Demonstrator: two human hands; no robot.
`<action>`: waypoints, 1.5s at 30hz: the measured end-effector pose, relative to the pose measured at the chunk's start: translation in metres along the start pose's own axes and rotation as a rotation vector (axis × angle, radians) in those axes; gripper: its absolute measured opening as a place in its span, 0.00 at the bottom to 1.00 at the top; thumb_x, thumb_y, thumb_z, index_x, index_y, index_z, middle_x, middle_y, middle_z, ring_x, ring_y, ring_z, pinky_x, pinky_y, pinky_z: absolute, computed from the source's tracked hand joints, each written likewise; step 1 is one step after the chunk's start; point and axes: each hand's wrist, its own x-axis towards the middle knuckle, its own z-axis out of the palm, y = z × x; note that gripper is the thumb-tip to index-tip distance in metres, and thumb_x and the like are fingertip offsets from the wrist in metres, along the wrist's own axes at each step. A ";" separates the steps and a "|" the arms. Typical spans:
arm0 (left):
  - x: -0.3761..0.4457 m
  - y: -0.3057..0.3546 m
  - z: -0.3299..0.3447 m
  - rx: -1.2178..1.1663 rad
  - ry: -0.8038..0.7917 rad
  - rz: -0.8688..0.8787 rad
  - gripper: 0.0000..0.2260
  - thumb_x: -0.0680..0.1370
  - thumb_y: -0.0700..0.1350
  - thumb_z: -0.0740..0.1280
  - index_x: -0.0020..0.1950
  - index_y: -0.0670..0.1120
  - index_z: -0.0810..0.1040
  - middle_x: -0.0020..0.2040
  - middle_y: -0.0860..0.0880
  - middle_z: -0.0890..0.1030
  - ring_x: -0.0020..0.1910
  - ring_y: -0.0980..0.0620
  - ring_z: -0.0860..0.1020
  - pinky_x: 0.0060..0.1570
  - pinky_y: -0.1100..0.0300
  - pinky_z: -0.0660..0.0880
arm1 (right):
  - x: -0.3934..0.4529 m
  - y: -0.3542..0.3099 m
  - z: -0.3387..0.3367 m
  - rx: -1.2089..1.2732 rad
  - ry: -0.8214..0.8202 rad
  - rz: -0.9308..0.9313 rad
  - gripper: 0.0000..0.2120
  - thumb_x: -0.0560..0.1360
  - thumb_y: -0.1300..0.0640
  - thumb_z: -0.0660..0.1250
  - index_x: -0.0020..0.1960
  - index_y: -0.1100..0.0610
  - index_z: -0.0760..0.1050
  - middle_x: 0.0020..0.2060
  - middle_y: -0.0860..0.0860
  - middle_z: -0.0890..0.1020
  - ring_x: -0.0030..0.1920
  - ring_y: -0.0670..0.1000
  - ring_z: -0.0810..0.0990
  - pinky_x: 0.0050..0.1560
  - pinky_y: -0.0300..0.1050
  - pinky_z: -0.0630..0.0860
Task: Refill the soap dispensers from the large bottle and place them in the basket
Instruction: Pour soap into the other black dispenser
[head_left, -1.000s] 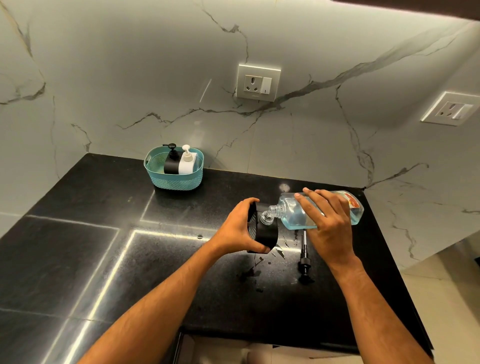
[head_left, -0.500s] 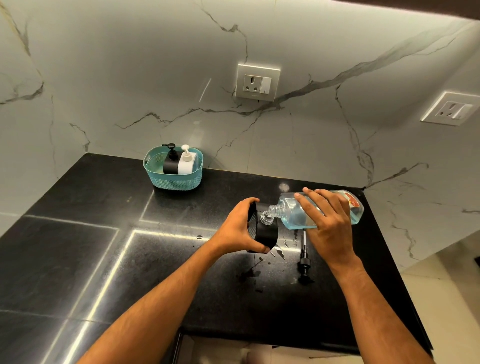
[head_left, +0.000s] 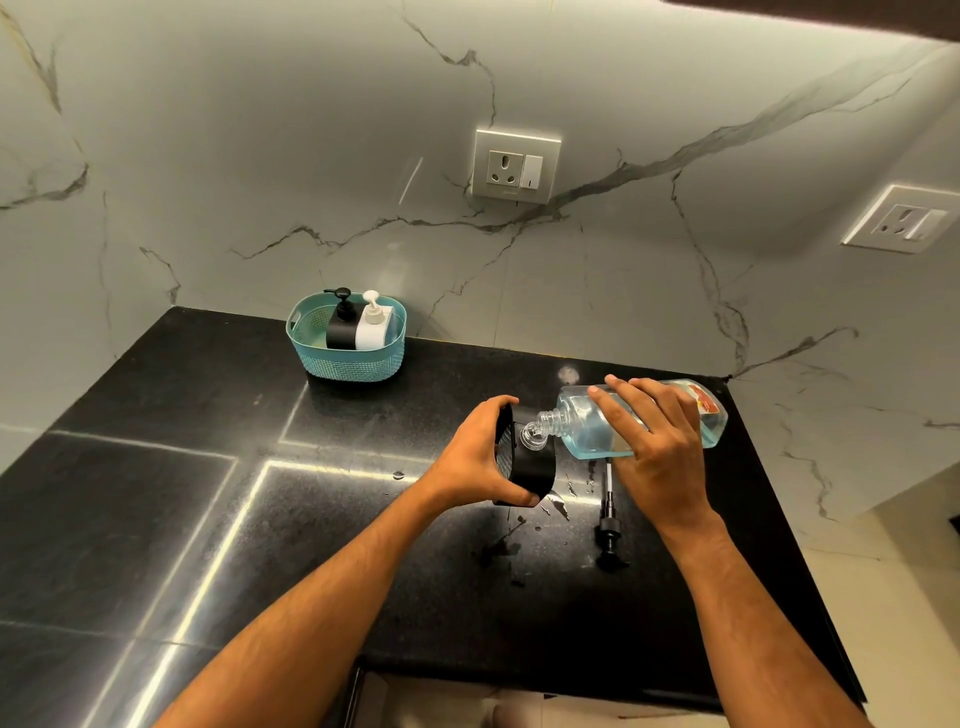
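My left hand (head_left: 480, 457) grips a black soap dispenser (head_left: 530, 470) with its pump off, standing on the black counter. My right hand (head_left: 660, 457) holds the large clear bottle (head_left: 587, 426) of pale blue liquid tipped almost level, its open neck resting at the dispenser's mouth. The black pump head (head_left: 609, 530) with its tube lies on the counter under my right wrist. At the back stands a teal basket (head_left: 343, 364) holding a black dispenser (head_left: 341, 325) and a white dispenser (head_left: 374, 327), both with pumps on.
Small drops and smears of liquid (head_left: 558, 501) lie on the counter (head_left: 208, 519) around the dispenser. Marble walls carry two sockets (head_left: 516, 166) (head_left: 904, 221). The counter's front edge runs near my forearms and its right edge drops to the floor.
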 end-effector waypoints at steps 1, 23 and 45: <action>0.000 0.000 0.000 0.000 0.001 0.000 0.53 0.59 0.51 0.87 0.78 0.53 0.62 0.71 0.55 0.70 0.69 0.56 0.71 0.61 0.70 0.69 | 0.000 0.000 0.000 0.002 0.001 0.000 0.37 0.64 0.60 0.83 0.72 0.56 0.77 0.68 0.57 0.79 0.67 0.62 0.77 0.66 0.61 0.72; 0.002 0.001 -0.004 -0.019 0.021 0.004 0.53 0.59 0.51 0.87 0.78 0.53 0.62 0.70 0.55 0.71 0.67 0.56 0.73 0.58 0.73 0.72 | -0.001 -0.003 0.009 0.084 -0.040 0.057 0.38 0.65 0.61 0.83 0.73 0.57 0.75 0.67 0.55 0.80 0.68 0.58 0.77 0.67 0.61 0.73; 0.015 -0.008 -0.006 -0.068 0.034 -0.001 0.51 0.59 0.50 0.86 0.76 0.55 0.63 0.69 0.56 0.72 0.67 0.62 0.74 0.58 0.75 0.73 | 0.021 0.002 0.024 0.830 -0.130 0.693 0.39 0.60 0.57 0.87 0.67 0.52 0.76 0.57 0.43 0.83 0.60 0.42 0.82 0.60 0.43 0.81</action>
